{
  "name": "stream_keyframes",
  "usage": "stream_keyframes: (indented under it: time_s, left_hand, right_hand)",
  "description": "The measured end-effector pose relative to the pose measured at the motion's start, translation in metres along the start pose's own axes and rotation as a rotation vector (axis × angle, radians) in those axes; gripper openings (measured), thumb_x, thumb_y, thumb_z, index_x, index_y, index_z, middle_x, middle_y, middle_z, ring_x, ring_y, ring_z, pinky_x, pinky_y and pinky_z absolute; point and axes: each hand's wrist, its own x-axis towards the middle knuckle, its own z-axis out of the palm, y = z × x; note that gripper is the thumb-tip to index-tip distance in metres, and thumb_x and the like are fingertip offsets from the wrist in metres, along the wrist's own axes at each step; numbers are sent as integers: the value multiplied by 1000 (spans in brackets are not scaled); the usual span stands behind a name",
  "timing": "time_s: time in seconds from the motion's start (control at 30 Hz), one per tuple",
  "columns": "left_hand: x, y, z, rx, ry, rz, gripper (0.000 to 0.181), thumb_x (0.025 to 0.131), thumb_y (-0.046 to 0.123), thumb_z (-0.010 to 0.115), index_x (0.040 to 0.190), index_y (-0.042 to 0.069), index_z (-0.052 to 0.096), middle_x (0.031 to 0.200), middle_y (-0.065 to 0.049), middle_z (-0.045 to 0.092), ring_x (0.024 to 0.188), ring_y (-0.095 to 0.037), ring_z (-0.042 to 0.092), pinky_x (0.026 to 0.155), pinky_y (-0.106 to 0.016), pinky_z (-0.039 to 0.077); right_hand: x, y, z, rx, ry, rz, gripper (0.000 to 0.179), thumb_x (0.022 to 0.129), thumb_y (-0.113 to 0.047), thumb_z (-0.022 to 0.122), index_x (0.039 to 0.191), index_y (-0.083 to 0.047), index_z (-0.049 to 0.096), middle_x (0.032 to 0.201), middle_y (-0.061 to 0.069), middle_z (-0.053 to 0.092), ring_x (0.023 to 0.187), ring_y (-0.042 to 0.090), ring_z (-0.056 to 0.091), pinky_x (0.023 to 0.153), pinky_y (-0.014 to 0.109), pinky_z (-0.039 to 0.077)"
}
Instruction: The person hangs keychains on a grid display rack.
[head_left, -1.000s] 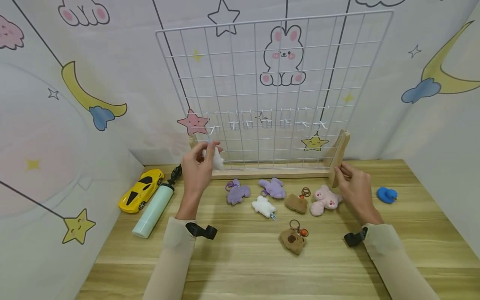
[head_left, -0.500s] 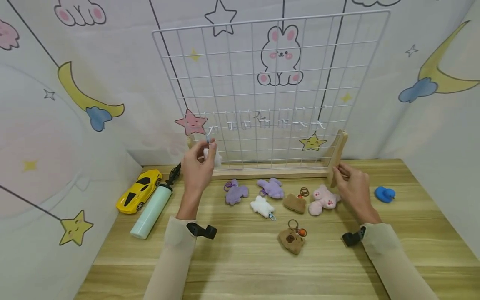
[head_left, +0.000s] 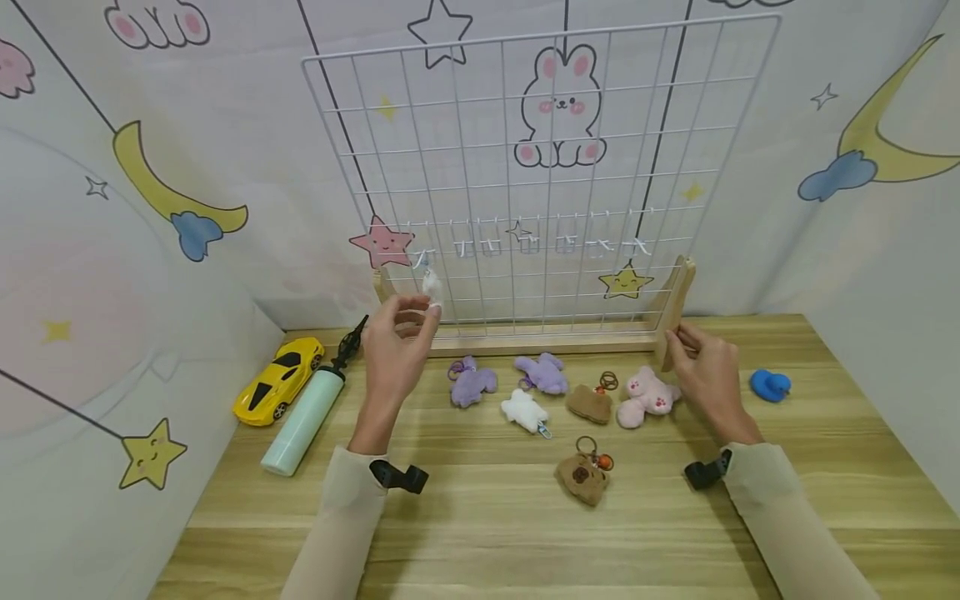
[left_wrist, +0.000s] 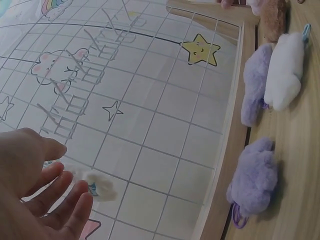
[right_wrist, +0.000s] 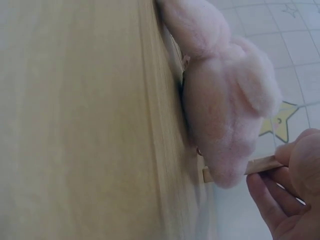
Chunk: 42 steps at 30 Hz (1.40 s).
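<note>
A small white plush keychain (head_left: 432, 287) hangs by its light blue clasp at the leftmost white hook (head_left: 422, 258) of the wire grid rack (head_left: 551, 192). Just below it is my left hand (head_left: 397, 342), its fingers loosely bent and apart from the thumb, the plush beyond the fingertips. In the left wrist view, the plush (left_wrist: 100, 186) is partly hidden behind the fingers. My right hand (head_left: 708, 371) pinches the wooden side foot (head_left: 677, 308) at the rack's right end. Beside that hand lies a pink plush (head_left: 649, 397).
Two purple plushes (head_left: 472, 385), another white plush (head_left: 525, 411) and two brown plush keychains (head_left: 583, 478) lie before the rack. A yellow toy car (head_left: 281, 379) and a mint-green pump (head_left: 306, 422) are at left, a blue rubber duck (head_left: 770, 386) at right. More hooks (head_left: 566, 242) line the grid.
My left hand has let go of the white plush keychain and moved slightly down from it; the plush now hangs at the hook. My right hand has stayed on the wooden foot.
</note>
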Motion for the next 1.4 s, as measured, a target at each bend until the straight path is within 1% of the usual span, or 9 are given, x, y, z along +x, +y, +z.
stream_keyframes:
  time_s: [0.1,0.3,0.4,0.57,0.73,0.87,1.17,1.27,1.4]
  left_hand:
    - [-3,-6,1,28,-51,-7,25,105,26,74,120,6,75,111,-13,78,98,-28,77,89,-44,66]
    - [-11,-32,11,123,-228,-44,17,105,19,73,114,4,77,104,-15,80,97,-30,78,88,-44,67]
    - [-15,-44,18,161,-295,-72,14,104,15,73,112,4,78,103,-15,80,96,-29,78,88,-44,67]
    - [-18,-60,28,245,-373,-74,12,101,6,75,110,0,80,101,-16,81,92,-29,78,85,-43,67]
    - [-19,-72,34,317,-443,-63,15,98,3,77,111,-3,80,104,-18,82,91,-30,80,82,-42,67]
    - [-20,-76,35,338,-456,-45,17,94,-1,78,111,-3,82,104,-18,83,92,-28,78,81,-43,65]
    - [-23,-75,35,365,-469,-49,14,95,1,81,109,-1,82,103,-16,82,91,-26,78,81,-41,65]
    - [-24,-76,35,339,-470,-92,15,94,0,82,109,-1,80,99,-16,82,89,-26,79,81,-40,66]
    - [-23,-74,33,293,-469,-146,16,93,-1,83,109,-3,78,96,-17,81,87,-28,79,81,-40,67]
  right_hand:
    - [1,0,1,-1,0,-4,33,105,-10,70,132,9,73,121,31,75,105,45,78,77,0,47]
    - [4,0,1,-9,2,-6,33,106,-12,70,133,7,73,122,30,75,106,44,78,80,31,59]
    - [4,0,0,-11,2,-5,34,106,-13,70,133,7,73,122,30,75,106,44,78,80,34,58]
    - [2,1,0,-15,6,-7,33,105,-13,71,131,8,74,121,31,75,104,44,79,79,34,59]
    - [1,3,0,-6,9,-7,33,105,-12,72,131,7,74,119,30,76,104,44,79,77,10,55]
    - [0,4,1,4,11,-8,33,105,-12,71,131,7,74,119,30,76,104,44,79,75,-3,44]
    - [-1,5,0,-1,15,-10,32,105,-12,72,131,7,74,118,30,77,103,44,79,75,-4,44]
    - [-1,4,0,-7,13,-10,33,105,-13,71,131,7,74,118,30,76,103,44,79,76,5,53]
    - [-1,3,1,-11,7,-3,33,106,-13,70,132,7,73,121,30,75,106,45,78,80,33,61]
